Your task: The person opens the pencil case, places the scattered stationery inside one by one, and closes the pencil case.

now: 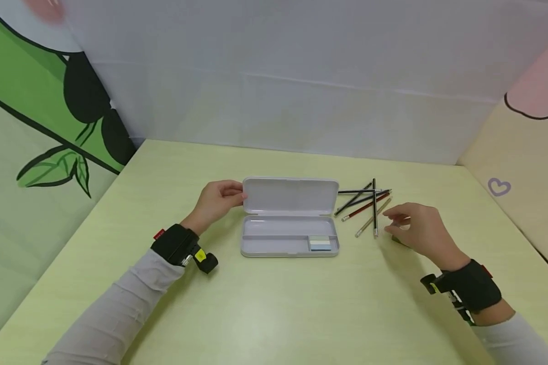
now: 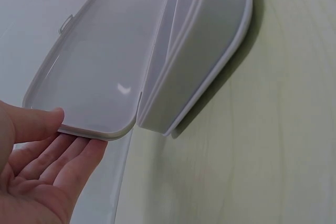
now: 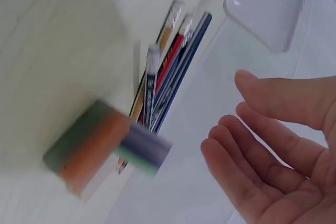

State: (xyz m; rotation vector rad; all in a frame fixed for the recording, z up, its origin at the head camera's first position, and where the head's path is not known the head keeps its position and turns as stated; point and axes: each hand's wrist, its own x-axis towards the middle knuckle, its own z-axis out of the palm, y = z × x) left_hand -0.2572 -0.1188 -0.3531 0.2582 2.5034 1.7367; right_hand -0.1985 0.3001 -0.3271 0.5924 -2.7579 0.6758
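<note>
A pale grey pencil case (image 1: 290, 225) stands on the table with its lid (image 1: 290, 195) raised. My left hand (image 1: 216, 203) pinches the lid's left edge, thumb on the inner face and fingers behind, as the left wrist view confirms. In the case's front right compartment sits a white and blue eraser (image 1: 320, 244). My right hand (image 1: 417, 228) hovers right of the pencils, thumb and fingers apart with nothing between them. Beneath it is a dark green item (image 1: 399, 242), mostly hidden. The right wrist view shows a blurred green and orange block (image 3: 89, 148) beside a purple and green one (image 3: 142, 148).
Several pencils (image 1: 375, 208) lie crossed in a loose pile right of the case, dark ones with a red pencil (image 1: 367, 207) and a natural-wood one (image 1: 370, 221). The light wooden table (image 1: 283, 304) meets a white sheet (image 1: 292, 101) at the back, with painted panels at both sides.
</note>
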